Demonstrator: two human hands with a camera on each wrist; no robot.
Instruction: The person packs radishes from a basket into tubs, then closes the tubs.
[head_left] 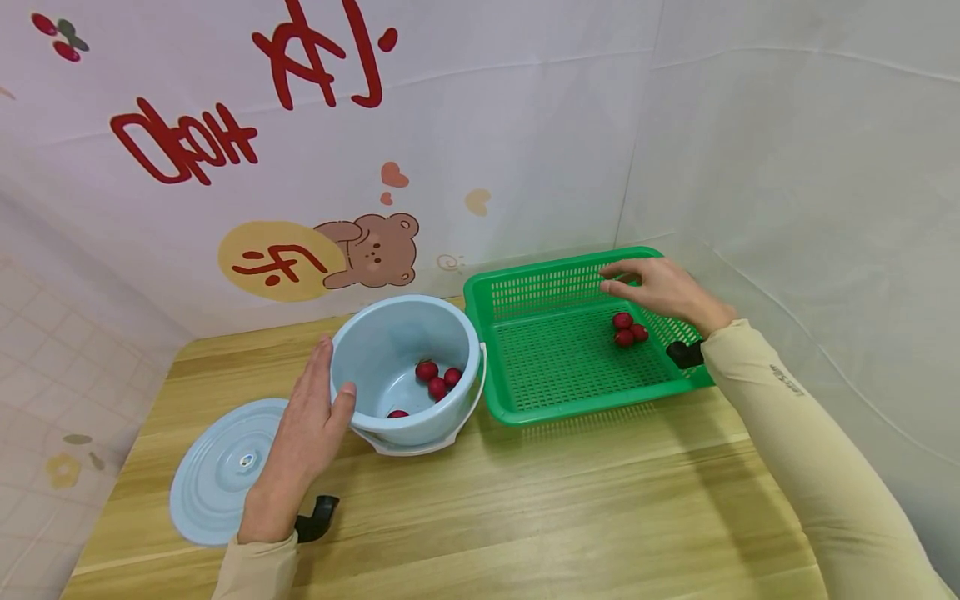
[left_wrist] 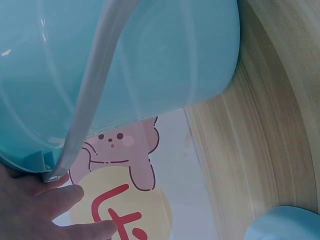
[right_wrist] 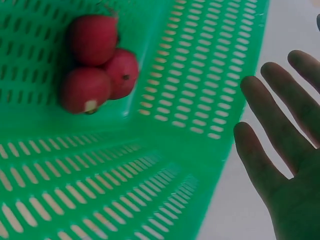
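My left hand [head_left: 307, 425] rests against the left rim of a light blue bucket [head_left: 442, 425], its fingers straight. Several red radishes [head_left: 427, 371] lie on the bucket's floor, one partly hidden by the near wall. Over the back right part of a green plastic basket [head_left: 495, 400] hovers my right hand [head_left: 652, 287], holding nothing. Below that hand, three radishes [right_wrist: 92, 40] sit together on the mesh floor. In the left wrist view, the fingers [left_wrist: 65, 200] reach beside the bucket's rim, near where its white handle [left_wrist: 95, 80] joins.
A round blue lid [head_left: 217, 475] lies on the wooden table [head_left: 525, 517], left of the bucket and partly behind my left forearm. Behind the table stands a white wall covering [head_left: 525, 125] with a printed bear and red lettering. The basket stands just right of the bucket.
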